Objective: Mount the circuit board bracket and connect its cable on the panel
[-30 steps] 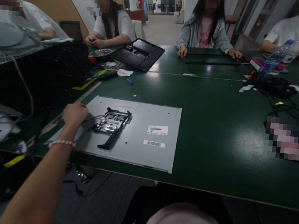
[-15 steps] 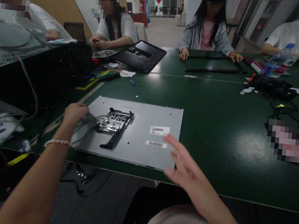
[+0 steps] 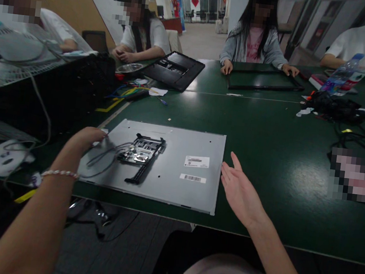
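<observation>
A flat grey display panel [image 3: 174, 153] lies back side up on the green table in front of me. On it sits a circuit board [image 3: 139, 156] with a black bracket and thin grey cables [image 3: 101, 158] running to the left. My left hand [image 3: 86, 138] rests at the panel's left edge, its fingers mostly hidden behind the back of the hand. At the right edge, my right hand [image 3: 239, 187] is open, fingers stretched out and close to the rim; whether they touch it I cannot tell. Two white labels [image 3: 195, 169] are stuck on the panel's right part.
Across the table [image 3: 268, 133], a co-worker holds a black frame [image 3: 263, 88]. A black monitor housing [image 3: 177, 70], a metal bowl [image 3: 129, 68] and coloured wires [image 3: 131, 90] lie at the back left. A black box [image 3: 85, 95] stands left; plastic bottles [image 3: 344, 76] and cables lie right.
My right hand has moved from above the panel's right part to just outside its right edge, fingers straighter. My left hand stays at the left edge, shifted slightly.
</observation>
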### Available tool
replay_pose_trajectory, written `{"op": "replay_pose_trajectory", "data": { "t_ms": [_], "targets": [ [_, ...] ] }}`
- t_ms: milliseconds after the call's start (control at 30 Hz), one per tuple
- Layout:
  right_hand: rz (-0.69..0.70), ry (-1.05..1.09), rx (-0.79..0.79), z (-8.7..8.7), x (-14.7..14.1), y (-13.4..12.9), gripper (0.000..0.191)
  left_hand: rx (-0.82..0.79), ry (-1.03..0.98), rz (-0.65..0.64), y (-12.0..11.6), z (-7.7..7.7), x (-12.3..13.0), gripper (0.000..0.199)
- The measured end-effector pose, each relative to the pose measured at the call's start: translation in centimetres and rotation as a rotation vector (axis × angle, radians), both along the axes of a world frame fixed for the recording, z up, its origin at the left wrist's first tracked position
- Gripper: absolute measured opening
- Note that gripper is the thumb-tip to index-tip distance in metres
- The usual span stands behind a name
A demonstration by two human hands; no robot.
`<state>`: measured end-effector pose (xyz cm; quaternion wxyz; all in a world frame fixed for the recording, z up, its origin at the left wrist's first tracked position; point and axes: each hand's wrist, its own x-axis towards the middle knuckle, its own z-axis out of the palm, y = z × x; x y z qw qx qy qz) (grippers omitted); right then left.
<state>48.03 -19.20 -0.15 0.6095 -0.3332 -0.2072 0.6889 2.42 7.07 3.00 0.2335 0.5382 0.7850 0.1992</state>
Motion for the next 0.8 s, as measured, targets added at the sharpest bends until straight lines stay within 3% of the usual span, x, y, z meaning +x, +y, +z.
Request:
{"op": "replay_pose_trajectory", "data": {
  "t_ms": [167,567,800],
  "targets": [
    [-0.038,0.026,0.003,-0.4,-0.3,0.1,0.091,-0.120,0.000,0.151,0.4,-0.2,0.0,0.010],
    [-0.080,-0.055,-0.074,-0.9,1.2,-2.0,0.080,-0.083,-0.061,0.118,-0.8,-0.9,-0.1,0.016],
    [-0.093,-0.100,-0.069,-1.5,2.1,-1.7,0.072,-0.081,-0.186,0.131,-1.4,-0.9,-0.1,0.014]
  ]
}}
